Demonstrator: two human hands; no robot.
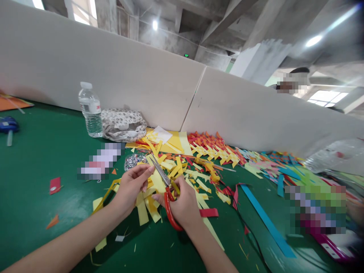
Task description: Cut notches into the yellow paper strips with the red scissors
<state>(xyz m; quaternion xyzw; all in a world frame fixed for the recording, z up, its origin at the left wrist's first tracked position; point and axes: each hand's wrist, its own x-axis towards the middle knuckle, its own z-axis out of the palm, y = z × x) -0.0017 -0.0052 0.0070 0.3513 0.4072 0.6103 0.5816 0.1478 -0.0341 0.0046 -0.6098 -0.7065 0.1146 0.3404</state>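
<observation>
At the far side, and largest of all, a pale wall point(133, 68), with a person point(287, 81) beyond it at far right, blurred. In front of it, a green table point(51, 151), well covered with paper at the middle and right. At far right on the table, a pile of paper point(307, 182) in green, blue and other colours. From the near edge, two bare hands over the middle. Right hand point(184, 203) clamped on the red handles of the scissors point(165, 177), with blades pointing to the far left. Left hand point(133, 185) just beside the blade tips, thumb and fingers close together; impossible to tell if clamped on the pale yellow strip point(156, 184) below the blades. Under and around both hands, a heap of yellow strips point(142, 212). To the right of the hands, lying slantwise, a long blue strip point(267, 220). At far left of the heap, a spotted bag point(123, 125), and just beside it on the left, an upright bottle point(91, 110). Farther than the right hand and to its right, a yellow gun point(210, 168) among scraps. Just right of the right hand, a short red strip point(209, 212). At near left, smallest, an orange scrap point(52, 222).
</observation>
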